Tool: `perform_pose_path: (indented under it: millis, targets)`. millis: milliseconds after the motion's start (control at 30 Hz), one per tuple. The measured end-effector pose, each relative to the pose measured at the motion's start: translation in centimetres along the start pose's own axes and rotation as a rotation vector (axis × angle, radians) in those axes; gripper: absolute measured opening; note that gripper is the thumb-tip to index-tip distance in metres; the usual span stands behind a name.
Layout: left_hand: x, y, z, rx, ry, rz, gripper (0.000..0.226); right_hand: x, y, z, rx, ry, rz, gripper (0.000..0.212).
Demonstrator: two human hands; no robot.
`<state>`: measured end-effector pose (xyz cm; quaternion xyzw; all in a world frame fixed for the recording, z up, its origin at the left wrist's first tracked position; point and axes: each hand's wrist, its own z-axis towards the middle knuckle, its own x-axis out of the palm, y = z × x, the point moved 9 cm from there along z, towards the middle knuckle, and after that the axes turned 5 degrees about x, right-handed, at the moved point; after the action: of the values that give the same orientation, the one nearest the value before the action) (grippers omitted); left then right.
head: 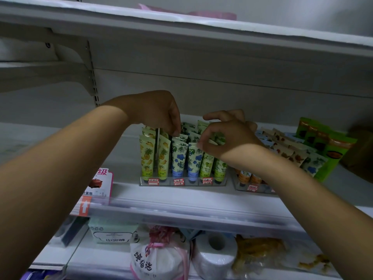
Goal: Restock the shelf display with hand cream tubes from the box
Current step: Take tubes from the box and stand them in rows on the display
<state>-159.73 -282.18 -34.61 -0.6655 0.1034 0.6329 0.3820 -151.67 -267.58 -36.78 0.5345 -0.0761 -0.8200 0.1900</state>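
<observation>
**Two hands at a tray of hand cream tubes on a white shop shelf**

A white metal shelf (125, 158) is seen from slightly above, with another shelf overhead. On the level below, a soft tissue pack (113, 233), a white bag tied with pink ribbon (157, 257) and a wrapped toilet roll (216, 253) are laid side by side.

A clear display tray (167, 184) is set near the front edge of the middle shelf. It is filled with upright hand cream tubes in rows running front to back: pineapple tubes (147, 154) on the left, blue-flower tubes (179, 156) in the middle and green-leaf tubes (206, 164) on the right. Red and white price labels are fixed along its front. Just beside it on the right, a second clear tray (240, 187) is packed with more tubes (286, 150), all tilted backwards. Green packets (331, 146) are propped beyond those.

Both bare forearms are stretched over the first tray. The left hand (157, 112) is bent downwards, and the crimped top of a blue-flower tube (182, 137) in a back row is pinched between its fingertips. The right hand (232, 136) is curled round a loose green-leaf tube (219, 137), which is held above the right-hand rows. Whether it touches the tubes beneath cannot be told.
</observation>
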Motion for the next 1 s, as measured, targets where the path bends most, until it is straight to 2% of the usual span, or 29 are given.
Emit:
perform_pose_path:
  millis: [233, 533, 800, 1000]
  targets:
    - [-0.1, 0.5, 0.1, -0.015, -0.038, -0.037, 0.008, -0.2, 0.0, -0.2, 0.019, -0.036, 0.01, 0.013]
    - [0.0, 0.7, 0.3, -0.03, 0.011, -0.029, 0.005, -0.1, 0.0, -0.2, 0.028, -0.01, 0.007, 0.012]
    - [-1.6, 1.4, -1.0, 0.065, -0.035, -0.118, 0.006, -0.2, -0.2, 0.0, 0.029, -0.013, 0.008, 0.012]
    - [-1.6, 2.5, -1.9, 0.071, -0.04, -0.13, 0.011, -0.3, -0.2, 0.1, 0.031, -0.02, 0.023, 0.015]
